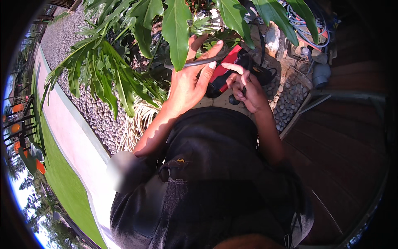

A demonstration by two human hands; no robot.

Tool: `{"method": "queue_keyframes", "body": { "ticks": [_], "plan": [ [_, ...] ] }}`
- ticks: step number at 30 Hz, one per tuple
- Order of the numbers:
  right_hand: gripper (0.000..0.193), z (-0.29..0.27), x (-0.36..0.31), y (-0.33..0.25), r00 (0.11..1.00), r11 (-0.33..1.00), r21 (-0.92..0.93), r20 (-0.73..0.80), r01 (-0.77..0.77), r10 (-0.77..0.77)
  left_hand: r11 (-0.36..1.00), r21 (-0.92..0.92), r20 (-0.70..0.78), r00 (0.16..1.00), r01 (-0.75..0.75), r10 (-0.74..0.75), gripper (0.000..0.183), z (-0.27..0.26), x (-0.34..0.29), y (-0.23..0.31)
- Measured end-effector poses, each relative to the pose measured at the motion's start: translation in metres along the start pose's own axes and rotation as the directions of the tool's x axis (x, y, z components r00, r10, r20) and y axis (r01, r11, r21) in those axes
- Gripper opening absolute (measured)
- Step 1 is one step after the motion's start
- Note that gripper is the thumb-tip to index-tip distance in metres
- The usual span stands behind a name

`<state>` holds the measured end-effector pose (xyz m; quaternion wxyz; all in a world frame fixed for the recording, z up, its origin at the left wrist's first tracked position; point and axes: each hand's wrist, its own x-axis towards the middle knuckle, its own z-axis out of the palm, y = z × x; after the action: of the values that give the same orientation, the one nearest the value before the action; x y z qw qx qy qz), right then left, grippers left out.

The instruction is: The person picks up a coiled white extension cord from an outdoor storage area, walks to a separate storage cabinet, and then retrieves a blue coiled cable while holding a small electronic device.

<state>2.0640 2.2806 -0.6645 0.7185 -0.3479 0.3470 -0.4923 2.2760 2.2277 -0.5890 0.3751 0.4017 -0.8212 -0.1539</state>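
My left hand (188,85) reaches up among the leaves, back upward, with its fingers stretched and apart. A thin dark curved tube (199,62) crosses that hand between index finger and thumb; I see no firm grip on it. My right hand (250,92) is closed, its index finger pointing left and the other fingers curled round a dark piece with a rounded black end (234,99). Just beyond both hands lies a red and black bag-like thing (226,70), partly hidden by them. Large green lobed leaves (175,31) hang over the left hand.
A bundle of pale cord-like strands (140,120) lies left of my left forearm, on pebbles (108,128). Stones and coiled cables (304,25) are at the upper right, near a grey pipe fitting (321,74). Dark wooden decking (331,153) spreads at right, a pale path (66,120) at left.
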Motion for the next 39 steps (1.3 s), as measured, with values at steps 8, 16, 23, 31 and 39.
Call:
{"method": "queue_keyframes", "body": {
  "ticks": [8, 16, 23, 31, 39],
  "plan": [
    [0.045, 0.006, 0.041, -0.078, 0.949, 0.887, 0.35, -0.016, 0.3, -0.315, 0.526, 0.84, 0.324, 0.901, -0.133, -0.29, 0.067, -0.024, -0.044, -0.117],
    [0.032, -0.061, 0.022, -0.196, 0.701, 0.701, 0.047, -0.121, 0.711, -0.703, 0.488, 0.777, 0.629, 0.514, -0.397, -0.583, 0.029, -0.034, -0.132, -0.149],
    [0.025, -0.144, 0.068, -0.2, 0.936, 0.941, 0.138, -0.22, 0.308, -0.274, 0.672, 0.376, 0.559, 0.734, -0.638, 0.384, 0.018, -0.076, -0.056, -0.042],
    [0.038, -0.068, 0.089, -0.084, 0.975, 0.859, -0.511, -0.179, 0.019, -0.128, 0.678, -0.603, -0.139, 0.782, 0.42, -0.608, 0.089, 0.004, -0.091, -0.067],
    [0.026, -0.056, 0.035, 0.035, 0.971, 0.153, -0.967, -0.221, -0.206, -0.092, -0.22, -0.969, 0.246, 0.411, 0.11, -0.878, 0.049, -0.004, -0.118, -0.116]
  ]
}}
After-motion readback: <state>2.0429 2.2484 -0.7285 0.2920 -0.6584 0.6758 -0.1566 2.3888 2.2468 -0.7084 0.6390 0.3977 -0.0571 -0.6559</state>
